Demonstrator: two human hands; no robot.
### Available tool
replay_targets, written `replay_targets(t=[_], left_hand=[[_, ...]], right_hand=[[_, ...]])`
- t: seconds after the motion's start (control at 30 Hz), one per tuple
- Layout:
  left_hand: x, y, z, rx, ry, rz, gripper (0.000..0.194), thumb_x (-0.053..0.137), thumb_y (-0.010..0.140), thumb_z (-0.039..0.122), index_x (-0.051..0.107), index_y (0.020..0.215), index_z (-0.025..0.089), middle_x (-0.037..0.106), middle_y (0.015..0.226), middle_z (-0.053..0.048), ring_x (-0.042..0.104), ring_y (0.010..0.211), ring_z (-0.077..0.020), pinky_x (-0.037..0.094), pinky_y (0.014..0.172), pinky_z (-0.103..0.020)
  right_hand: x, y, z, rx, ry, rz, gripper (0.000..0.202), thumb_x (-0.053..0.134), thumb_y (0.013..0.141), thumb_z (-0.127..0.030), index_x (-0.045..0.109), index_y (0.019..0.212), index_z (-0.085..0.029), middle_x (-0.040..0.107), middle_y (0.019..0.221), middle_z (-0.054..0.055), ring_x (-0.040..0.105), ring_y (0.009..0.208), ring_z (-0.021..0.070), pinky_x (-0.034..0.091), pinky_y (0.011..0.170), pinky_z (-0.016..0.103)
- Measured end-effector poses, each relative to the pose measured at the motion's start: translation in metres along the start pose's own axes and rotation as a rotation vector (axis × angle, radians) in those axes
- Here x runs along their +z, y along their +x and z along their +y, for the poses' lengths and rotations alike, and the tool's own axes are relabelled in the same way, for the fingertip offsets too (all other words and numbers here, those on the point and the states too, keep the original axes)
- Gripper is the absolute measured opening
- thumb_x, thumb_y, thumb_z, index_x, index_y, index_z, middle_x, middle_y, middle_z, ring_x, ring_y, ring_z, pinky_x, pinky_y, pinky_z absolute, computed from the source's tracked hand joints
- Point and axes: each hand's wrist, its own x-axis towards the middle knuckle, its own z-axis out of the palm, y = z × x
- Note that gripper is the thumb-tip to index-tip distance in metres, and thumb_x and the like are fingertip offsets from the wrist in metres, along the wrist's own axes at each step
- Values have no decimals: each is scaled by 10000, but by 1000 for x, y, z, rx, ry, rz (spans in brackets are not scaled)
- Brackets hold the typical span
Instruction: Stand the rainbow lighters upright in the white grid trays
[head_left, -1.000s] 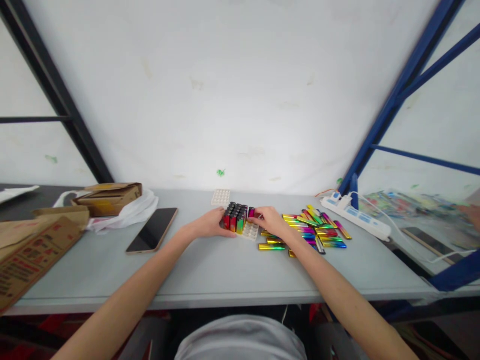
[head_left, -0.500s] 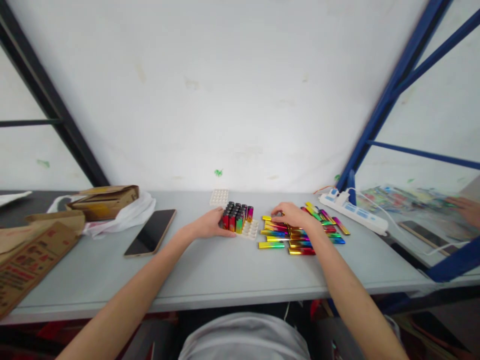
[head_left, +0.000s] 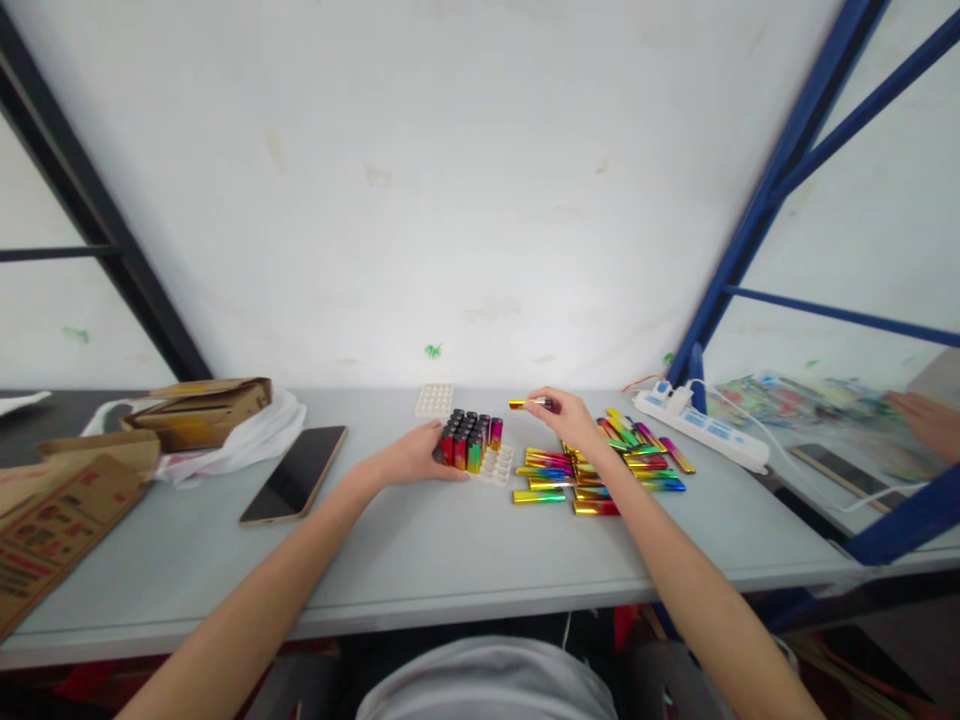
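Observation:
At the left end of a white holed tray (head_left: 498,466), my left hand (head_left: 414,455) is closed round its side, thumb in front and fingers behind. Several shiny lighters (head_left: 471,442) with black tops stand upright in that tray, and holes at its right show bare. My right hand (head_left: 566,416) pinches a single gold lighter (head_left: 517,405), held roughly level above the table with its tip pointing left. Below and right of this hand lies a loose pile of metallic multicoloured lighters (head_left: 544,484), partly hidden by my forearm.
Behind the filled tray lies another white holed tray (head_left: 435,400). A phone (head_left: 294,474), cardboard boxes (head_left: 202,418) and a white plastic bag (head_left: 262,432) are at the left. A power strip (head_left: 705,432) and blue frame (head_left: 739,250) stand right; another person's hand (head_left: 926,422) shows beyond.
My right hand has risen from the pile and moved slightly left, now with a lighter in its fingers. My left hand stays at the tray. The view has shifted slightly.

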Motion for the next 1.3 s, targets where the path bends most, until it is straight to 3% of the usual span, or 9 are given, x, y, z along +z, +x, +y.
replay_targets(t=[0.1,0.23,0.33,0.43,0.6,0.8,0.97,1.13,1.3], left_hand=[[0,0,-1,2,1,1,663,773,667,663,666,1106,178,692,1072,-74,647,964,-286,519,877,-356],[1,0,-2,9,6,9,665,772,657,678,672,1083,177,692,1042,-71,641,954,-283,518,872,-354],[1,0,-4,6,-5,16,664,775,650,684,674,1075,184,695,1021,-65,641,948,-283,520,863,-355],[3,0,-6,-1,-17,12,662,775,653,685,675,1070,181,697,1020,-71,643,944,-284,522,858,-357],[4,1,-11,26,-23,16,681,783,657,673,665,1115,183,689,1067,-75,630,995,-287,512,911,-362],[3,0,-8,43,0,-7,659,769,704,654,659,1159,190,670,1142,-77,619,1056,-300,492,974,-383],[0,-2,-1,12,-8,-6,660,774,697,643,650,1149,179,677,1124,-80,627,1020,-293,502,952,-384],[1,0,-4,19,4,-2,648,783,699,619,648,1147,171,677,1136,-86,620,1036,-298,497,965,-390],[3,2,-9,65,6,-18,645,775,719,614,642,1175,177,660,1189,-93,603,1089,-301,475,1011,-395]], right_hand=[[9,2,1,87,185,-9,446,688,794,-599,713,854,-157,575,622,-18,475,574,130,349,555,248],[21,1,3,144,275,-54,453,670,802,-630,646,771,-178,554,562,-28,526,549,137,427,580,258],[27,-2,-1,149,467,-143,430,705,780,-614,604,808,-196,667,795,23,657,728,175,539,692,297],[29,-5,-7,145,561,-158,422,746,753,-589,593,839,-205,687,1001,51,687,899,202,582,788,340],[27,-4,-8,167,589,-103,453,799,716,-561,547,846,-209,663,814,4,673,782,183,592,749,346],[28,-4,-7,122,676,-141,398,634,869,-606,508,939,-235,581,759,-33,601,687,135,534,668,282],[33,-5,-10,170,517,-134,420,485,912,-666,498,967,-250,396,626,-88,342,480,96,316,473,220],[35,-6,-12,39,79,102,499,440,927,-645,438,673,-215,373,588,-52,371,581,119,280,551,254],[37,-9,-18,61,23,191,510,452,871,-588,257,557,-236,225,549,-50,252,543,101,173,536,279]])
